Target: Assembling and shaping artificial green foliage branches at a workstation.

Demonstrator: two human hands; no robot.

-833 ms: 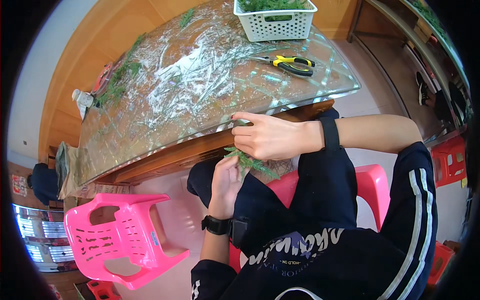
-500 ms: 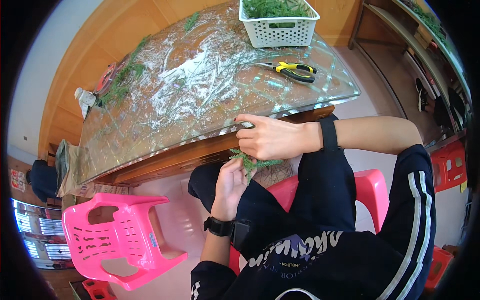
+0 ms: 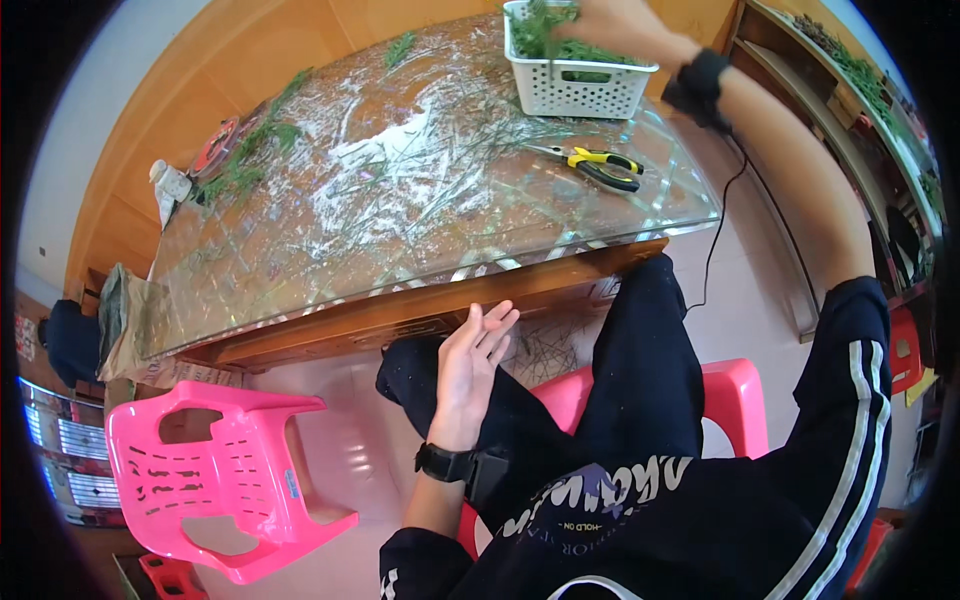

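My left hand [image 3: 468, 365] is raised over my lap, below the table's front edge, palm turned up and fingers stretched out, with nothing in it. Far off at the back right, my right hand [image 3: 618, 28] reaches over the white perforated basket [image 3: 580, 98]. Its fingers close on a feathery green sprig [image 3: 543, 28], which is blurred and hangs at the basket's left end. More greenery [image 3: 600, 72] lies inside the basket, partly hidden by the hand. Pliers with yellow and black handles [image 3: 605, 166] lie on the glass tabletop in front of the basket.
White powder [image 3: 385, 145] and loose green needles are scattered over the glass-topped table [image 3: 300, 285]. More sprigs [image 3: 240, 178] and a white bottle [image 3: 170, 182] sit at its left edge. A pink plastic chair [image 3: 225, 470] stands at left. Shelving [image 3: 800, 100] rises at right.
My right hand has left my left hand and swung up and away to the basket, taking the green sprig along. My left hand has opened and holds nothing now.
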